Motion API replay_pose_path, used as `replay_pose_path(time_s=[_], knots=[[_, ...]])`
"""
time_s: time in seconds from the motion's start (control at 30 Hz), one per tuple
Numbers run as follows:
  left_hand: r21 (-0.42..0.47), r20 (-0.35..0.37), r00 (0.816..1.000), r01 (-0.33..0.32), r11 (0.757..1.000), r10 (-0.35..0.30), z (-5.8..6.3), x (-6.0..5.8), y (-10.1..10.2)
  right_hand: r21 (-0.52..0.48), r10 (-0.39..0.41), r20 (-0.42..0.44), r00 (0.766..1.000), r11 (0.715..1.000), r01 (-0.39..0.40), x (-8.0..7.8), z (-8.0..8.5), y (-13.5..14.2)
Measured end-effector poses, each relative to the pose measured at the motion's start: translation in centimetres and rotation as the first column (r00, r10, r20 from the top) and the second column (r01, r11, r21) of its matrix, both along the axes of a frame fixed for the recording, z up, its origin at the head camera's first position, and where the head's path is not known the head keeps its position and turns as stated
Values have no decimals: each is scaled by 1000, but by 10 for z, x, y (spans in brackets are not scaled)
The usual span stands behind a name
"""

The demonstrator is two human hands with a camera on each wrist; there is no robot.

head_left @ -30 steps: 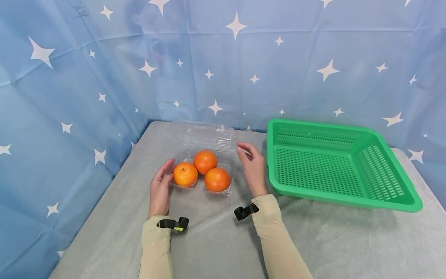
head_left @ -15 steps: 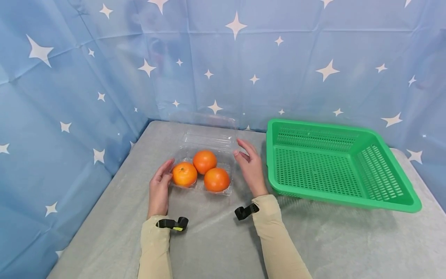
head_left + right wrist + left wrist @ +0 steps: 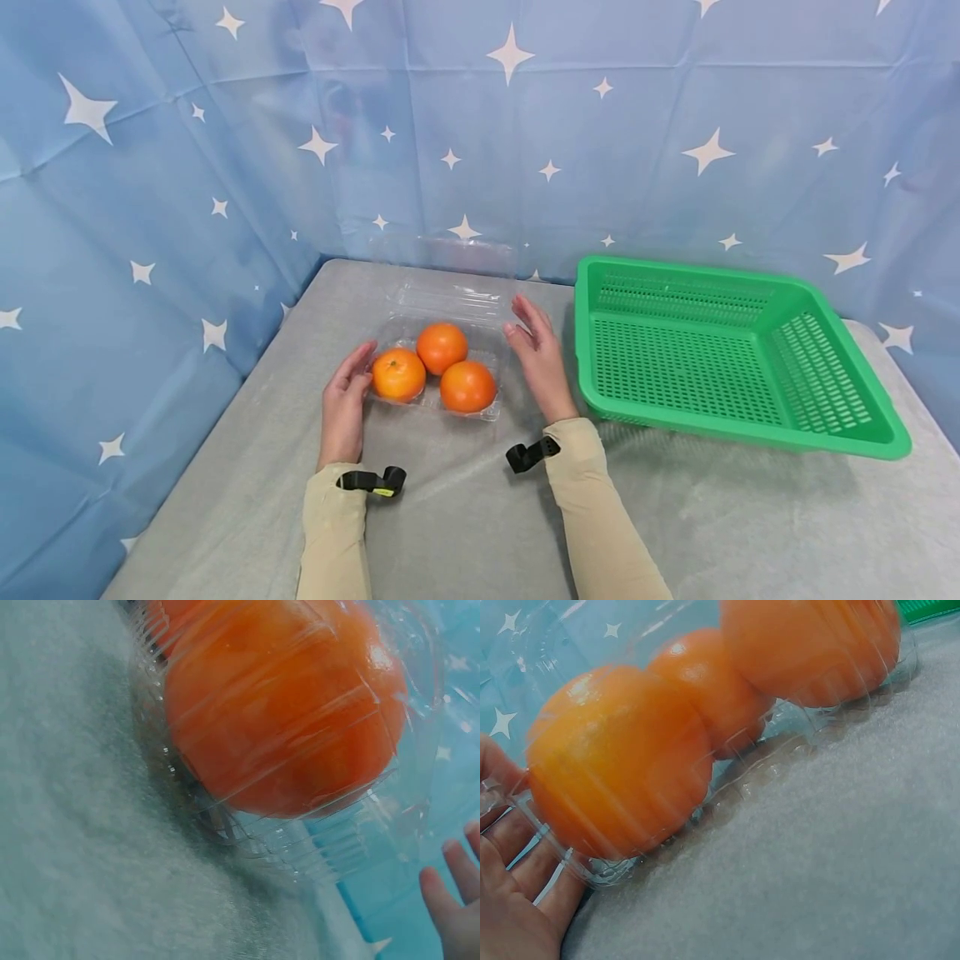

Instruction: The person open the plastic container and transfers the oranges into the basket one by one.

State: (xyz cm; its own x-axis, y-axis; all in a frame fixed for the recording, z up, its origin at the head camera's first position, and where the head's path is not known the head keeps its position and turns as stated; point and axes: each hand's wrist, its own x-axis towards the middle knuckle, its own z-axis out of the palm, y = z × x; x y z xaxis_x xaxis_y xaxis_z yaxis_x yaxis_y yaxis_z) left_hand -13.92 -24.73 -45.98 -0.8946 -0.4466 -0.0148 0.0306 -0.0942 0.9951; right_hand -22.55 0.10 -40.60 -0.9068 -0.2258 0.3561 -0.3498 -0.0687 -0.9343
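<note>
A clear plastic clamshell box (image 3: 427, 402) lies on the table with its transparent lid (image 3: 453, 296) raised at the back. In its base sit three oranges: one at the left (image 3: 399, 375), one at the rear (image 3: 442, 348) and one at the front right (image 3: 468, 387). My left hand (image 3: 345, 412) holds the box's left side. In the left wrist view its thumb is at the rim and its fingers (image 3: 529, 862) lie along the outer wall. My right hand (image 3: 542, 362) hovers right of the box, fingers extended and apart from the plastic, holding nothing.
A green slatted plastic basket (image 3: 738, 440) stands to the right of the box, close to my right hand. Grey cloth covers the table (image 3: 442, 517). A blue star-patterned curtain (image 3: 630, 167) hangs along the back and left edges.
The lid has tilted further back and its far edge is higher in view. My right hand's fingers have come away from the lid and straightened. My left hand has stayed put.
</note>
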Motion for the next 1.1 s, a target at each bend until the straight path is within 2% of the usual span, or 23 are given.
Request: replay_pose_path(time_s=[0.17, 0.47, 0.83, 1.1], knots=[[11, -13, 1000, 3, 1000, -2, -1, 1, 0, -39, 18, 37, 999, 999, -17, 0, -2, 0], [5, -7, 1000, 7, 1000, -7, 0, 2, -1, -9, 24, 59, 998, 1000, -24, -1, -6, 1], [17, -14, 1000, 20, 1000, -20, 1, 2, -1, 54, -28, 36, 999, 998, 26, -15, -27, -1], [13, -15, 1000, 15, 1000, -15, 1, 1, -1, 51, -5, 65, 998, 999, 2, 1, -3, -3]])
